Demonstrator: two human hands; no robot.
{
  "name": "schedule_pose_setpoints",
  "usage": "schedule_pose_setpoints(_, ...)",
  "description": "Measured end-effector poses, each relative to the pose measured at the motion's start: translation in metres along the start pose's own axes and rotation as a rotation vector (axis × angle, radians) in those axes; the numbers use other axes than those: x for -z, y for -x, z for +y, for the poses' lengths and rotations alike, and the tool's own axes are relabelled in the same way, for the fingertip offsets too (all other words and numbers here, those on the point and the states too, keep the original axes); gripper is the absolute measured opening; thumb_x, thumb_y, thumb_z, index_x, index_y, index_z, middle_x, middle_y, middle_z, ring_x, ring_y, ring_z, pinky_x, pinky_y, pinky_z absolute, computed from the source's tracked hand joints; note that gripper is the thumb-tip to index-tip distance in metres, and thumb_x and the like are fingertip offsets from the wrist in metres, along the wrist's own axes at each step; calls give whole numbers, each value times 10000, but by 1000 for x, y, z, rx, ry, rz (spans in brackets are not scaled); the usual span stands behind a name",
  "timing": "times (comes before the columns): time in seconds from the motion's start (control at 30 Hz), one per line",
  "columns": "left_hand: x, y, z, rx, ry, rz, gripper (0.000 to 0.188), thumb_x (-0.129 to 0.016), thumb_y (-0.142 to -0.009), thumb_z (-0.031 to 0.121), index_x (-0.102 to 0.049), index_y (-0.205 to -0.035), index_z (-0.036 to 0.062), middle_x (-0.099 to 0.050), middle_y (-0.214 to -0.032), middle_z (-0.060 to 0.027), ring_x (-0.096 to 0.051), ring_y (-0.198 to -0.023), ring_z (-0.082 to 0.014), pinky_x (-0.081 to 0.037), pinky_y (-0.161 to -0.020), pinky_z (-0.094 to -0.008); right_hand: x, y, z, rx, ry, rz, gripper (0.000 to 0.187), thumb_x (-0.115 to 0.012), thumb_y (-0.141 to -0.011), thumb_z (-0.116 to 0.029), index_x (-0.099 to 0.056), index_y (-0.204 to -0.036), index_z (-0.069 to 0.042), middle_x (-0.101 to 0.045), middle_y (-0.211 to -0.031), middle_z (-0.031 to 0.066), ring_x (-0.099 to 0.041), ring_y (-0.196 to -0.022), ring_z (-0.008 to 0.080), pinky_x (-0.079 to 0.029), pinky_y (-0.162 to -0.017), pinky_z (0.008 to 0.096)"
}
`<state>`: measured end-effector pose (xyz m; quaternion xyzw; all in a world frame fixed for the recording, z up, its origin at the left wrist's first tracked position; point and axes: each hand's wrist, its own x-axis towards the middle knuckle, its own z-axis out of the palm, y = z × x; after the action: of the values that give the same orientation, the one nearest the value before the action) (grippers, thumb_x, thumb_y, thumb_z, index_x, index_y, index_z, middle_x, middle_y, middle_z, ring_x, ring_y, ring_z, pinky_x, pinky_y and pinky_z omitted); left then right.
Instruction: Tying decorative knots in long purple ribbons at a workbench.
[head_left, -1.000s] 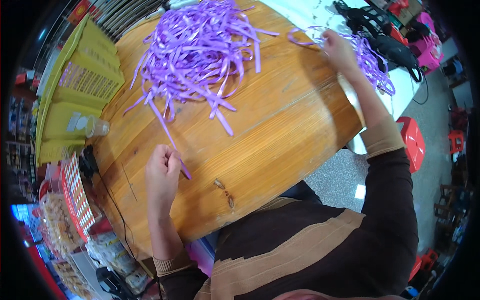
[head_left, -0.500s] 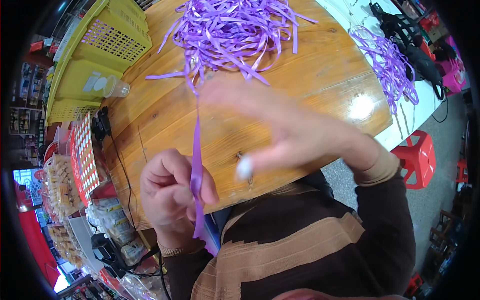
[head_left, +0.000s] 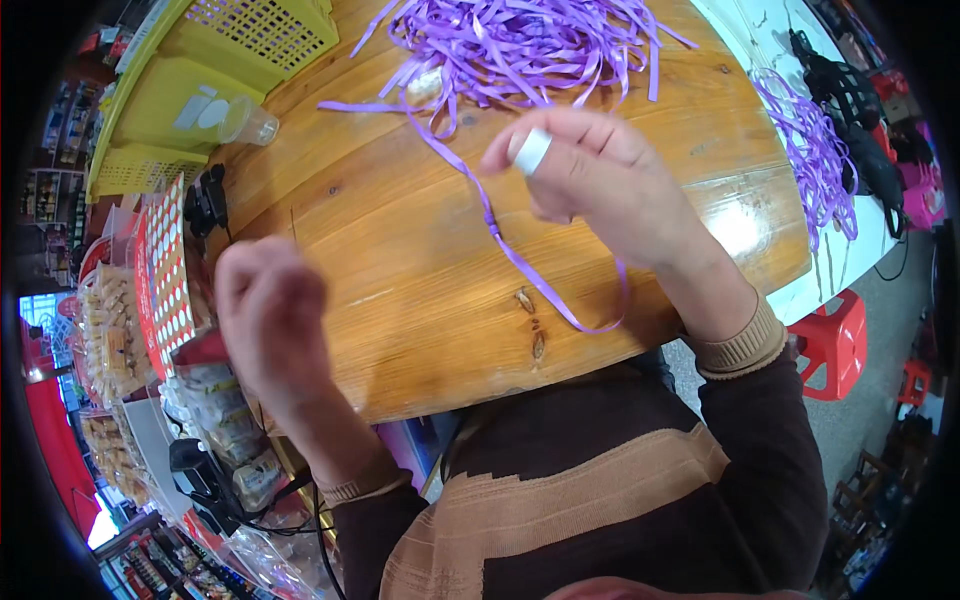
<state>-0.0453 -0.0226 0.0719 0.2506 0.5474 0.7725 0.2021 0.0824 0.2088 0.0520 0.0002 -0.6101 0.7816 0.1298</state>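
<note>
A purple ribbon with a small knot in it trails from the tangled pile of purple ribbons and curves across the wooden table. Its near end bends up and disappears behind my right hand, which is raised over the table with fingers curled. White tape wraps that hand's thumb, and the curled fingers appear closed on the ribbon; the grip itself is hidden. My left hand is closed and smeared by motion above the table's left edge, apart from the ribbon. Whatever it may hold cannot be made out.
Yellow plastic baskets and a clear cup stand at the far left. A sticker sheet, black device and bagged goods line the left edge. More purple ribbons lie on a white surface at right, near a red stool.
The ribbon has left my left hand, which moved left and up. My right hand drew back toward me and its fingers curled; the ribbon's near end swung right with it. The view shifted slightly.
</note>
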Motion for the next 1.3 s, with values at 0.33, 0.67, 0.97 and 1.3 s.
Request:
schedule_pose_setpoints(0.33,-54,-26,-76,75,-1103,-340,194,-569,-845,203,-566,-818,11,-590,-684,-69,-556,-605,-149,-433,-556,-272,17,-7,19,43,67,293,229,-510,-903,-204,-629,-956,-15,-378,-581,-89,-325,-527,10,-273,-488,173)
schedule_pose_setpoints(0.67,-55,-23,-96,-53,-622,-214,115,-535,-769,134,-564,-805,28,-579,-694,-157,-579,-625,-304,-451,-565,-385,-7,-5,41,-260,198,322,325,-482,-905,-189,-505,-1172,-6,-554,-1052,59,-524,-889,91,-425,-765,236)
schedule_pose_setpoints(0.97,-70,10,-103,-484,-773,-322,118,-571,-740,153,-512,-702,57,-558,-658,-105,-577,-608,-303,-457,-516,-398,-2,-11,28,-225,-159,188,369,-469,-926,-206,-442,-1210,29,-546,-955,37,-533,-840,124,-439,-749,256)
schedule_pose_setpoints(1.3,-66,-8,-69,-961,-612,142,179,-581,-750,212,-532,-697,48,-524,-632,-100,-550,-664,-277,-427,-559,-374,-5,-6,21,-197,226,202,227,-511,-894,-201,-568,-1003,-10,-480,-674,-67,-353,-552,-10,-229,-458,152)
